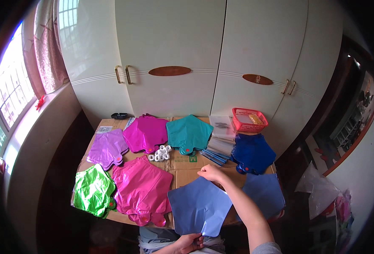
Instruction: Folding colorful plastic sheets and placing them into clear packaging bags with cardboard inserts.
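A flat, blue-grey, star-shaped foil balloon (200, 204) lies at the front edge of the cardboard, in front of my body. My left hand (189, 244) pinches its lower edge, with the fingers curled below. At its far tip is my right hand (212, 174), fingers closed on the foil; the hand hides part of that tip. More blue-grey foil (262, 195) rests beneath and beyond my right forearm. To the left spreads a pile of pink foil balloons (142, 186), and a shiny green one (93, 189) sits at the far left.
Purple (107, 148), magenta (145, 133), teal (190, 133) and dark blue (254, 153) foil piles line the back of the cardboard (182, 175). White rolls (160, 153) cluster mid-table. Clear and blue-edged sleeves (218, 148) lie near a red basket (242, 125). Cabinets (170, 97) stand behind.
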`<state>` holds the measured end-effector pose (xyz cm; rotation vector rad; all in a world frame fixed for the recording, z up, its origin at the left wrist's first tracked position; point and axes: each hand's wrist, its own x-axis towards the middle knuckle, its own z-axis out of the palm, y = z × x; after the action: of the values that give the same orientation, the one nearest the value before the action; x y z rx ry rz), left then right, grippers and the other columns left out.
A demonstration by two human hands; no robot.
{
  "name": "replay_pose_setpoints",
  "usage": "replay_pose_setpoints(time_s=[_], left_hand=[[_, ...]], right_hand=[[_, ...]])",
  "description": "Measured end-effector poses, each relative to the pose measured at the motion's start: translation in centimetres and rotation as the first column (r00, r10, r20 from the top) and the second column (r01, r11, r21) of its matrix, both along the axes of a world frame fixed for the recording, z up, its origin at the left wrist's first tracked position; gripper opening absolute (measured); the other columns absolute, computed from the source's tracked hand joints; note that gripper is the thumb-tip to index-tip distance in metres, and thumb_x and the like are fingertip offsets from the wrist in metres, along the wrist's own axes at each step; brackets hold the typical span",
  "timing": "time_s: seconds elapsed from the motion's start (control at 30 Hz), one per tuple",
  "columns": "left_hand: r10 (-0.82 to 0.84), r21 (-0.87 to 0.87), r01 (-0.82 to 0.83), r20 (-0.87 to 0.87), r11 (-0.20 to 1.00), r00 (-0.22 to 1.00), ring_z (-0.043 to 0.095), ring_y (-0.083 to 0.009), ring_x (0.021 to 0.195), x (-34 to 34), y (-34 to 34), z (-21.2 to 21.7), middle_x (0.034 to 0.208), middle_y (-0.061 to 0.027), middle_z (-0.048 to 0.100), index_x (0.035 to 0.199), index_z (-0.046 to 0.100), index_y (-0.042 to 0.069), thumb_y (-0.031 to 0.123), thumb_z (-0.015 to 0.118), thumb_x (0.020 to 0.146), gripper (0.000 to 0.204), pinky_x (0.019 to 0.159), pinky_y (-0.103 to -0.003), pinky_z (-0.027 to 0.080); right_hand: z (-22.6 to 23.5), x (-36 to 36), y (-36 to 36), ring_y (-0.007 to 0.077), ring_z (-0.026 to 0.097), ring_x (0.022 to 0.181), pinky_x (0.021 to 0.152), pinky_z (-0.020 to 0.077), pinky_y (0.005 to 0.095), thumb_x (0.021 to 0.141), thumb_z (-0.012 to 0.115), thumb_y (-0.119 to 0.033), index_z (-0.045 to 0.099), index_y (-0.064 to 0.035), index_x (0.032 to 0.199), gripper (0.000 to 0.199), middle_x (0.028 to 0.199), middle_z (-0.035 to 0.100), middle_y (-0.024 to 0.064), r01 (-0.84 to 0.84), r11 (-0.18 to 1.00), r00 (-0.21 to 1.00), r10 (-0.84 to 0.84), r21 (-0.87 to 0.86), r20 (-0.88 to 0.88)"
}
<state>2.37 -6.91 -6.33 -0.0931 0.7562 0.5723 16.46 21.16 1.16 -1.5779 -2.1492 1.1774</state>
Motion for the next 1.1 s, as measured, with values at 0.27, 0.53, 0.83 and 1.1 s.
replay_pose_setpoints(time_s=[0.27, 0.53, 0.83, 1.1], left_hand=[[0.023, 0.007, -0.023, -0.097, 1.000, 0.995, 0.047, -0.0195, 0.071, 0.0, 0.0, 1.2, 0.081, -0.0086, 0.049, 0.097, 0.043, 0.003, 0.018, 0.045, 0.096, 0.014, 0.075, -0.038, 0.047], [0.079, -0.158, -0.076, 0.012, 0.985, 0.997, 0.049, -0.0199, 0.074, -0.1, 1.0, 4.5, 0.084, -0.0106, 0.050, 0.101, 0.039, 0.007, 0.022, 0.047, 0.096, 0.018, 0.074, -0.038, 0.048], [0.028, 0.012, -0.029, 0.079, 1.000, 0.996, 0.046, -0.0169, 0.072, 0.1, 1.9, 4.3, 0.080, -0.0086, 0.047, 0.098, 0.040, 0.003, 0.018, 0.045, 0.097, 0.016, 0.068, -0.036, 0.045], [0.104, -0.012, -0.106, -0.111, 0.994, 0.988, 0.045, -0.0162, 0.065, 1.7, 7.4, 6.3, 0.076, -0.0079, 0.048, 0.095, 0.043, 0.002, 0.016, 0.044, 0.098, 0.014, 0.069, -0.035, 0.049]], right_hand=[[0.2, 0.2, 0.6, 0.0117, 0.053, 0.056, 0.052, 0.0420, 0.0305, 0.086, 0.061, -0.029, 0.061, -0.0014, 0.069, 0.032, 0.063, 0.060, 0.0047, -0.045, 0.998, 0.999, 0.045, -0.033, 0.003], [-0.1, 0.0, 0.3, 0.0124, 0.057, 0.052, 0.049, 0.0444, 0.0297, 0.085, 0.063, -0.026, 0.060, -0.0011, 0.074, 0.027, 0.062, 0.060, 0.0052, -0.004, 0.999, 1.000, 0.004, -0.038, 0.005], [1.8, -0.2, 0.5, 0.0235, 0.063, 0.060, 0.057, 0.0482, 0.0359, 0.083, 0.066, -0.027, 0.063, -0.0010, 0.077, 0.026, 0.065, 0.064, 0.0099, -0.057, 0.966, 0.998, 0.051, 0.251, 0.033], [1.5, -0.3, 1.3, 0.0371, 0.059, 0.094, 0.079, 0.0488, 0.0428, 0.083, 0.065, -0.023, 0.059, -0.0020, 0.105, 0.031, 0.104, 0.058, 0.0177, 0.054, 0.771, 0.998, -0.017, 0.635, -0.065]])
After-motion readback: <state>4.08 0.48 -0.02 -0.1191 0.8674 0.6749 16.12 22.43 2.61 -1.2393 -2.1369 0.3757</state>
